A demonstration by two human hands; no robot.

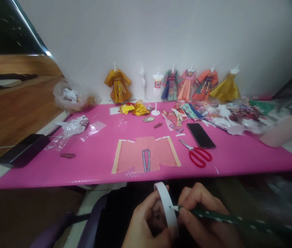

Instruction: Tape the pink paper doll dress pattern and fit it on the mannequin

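My left hand point(146, 220) grips a roll of white tape point(166, 205) below the table's front edge, its fingers partly hidden by the roll. In my right hand point(205, 210) is a dark green pencil point(228, 217) with white dots, pinched near its pale tip. That tip points left and meets the outer face of the tape, or is very close to it. Just beyond my hands, a flat coral doll garment piece point(130, 155) lies spread on the pink table point(91, 168). A grey beaded trim point(146, 160) forms a narrow loop on its middle.
Red-handled scissors point(198, 156) and a black phone point(201, 135) lie right of the garment. Fabric scraps point(184, 112) and plastic bags point(228, 120) cover the back right. Several dressed doll forms point(117, 84) line the wall. A black device point(23, 150) sits at the left edge.
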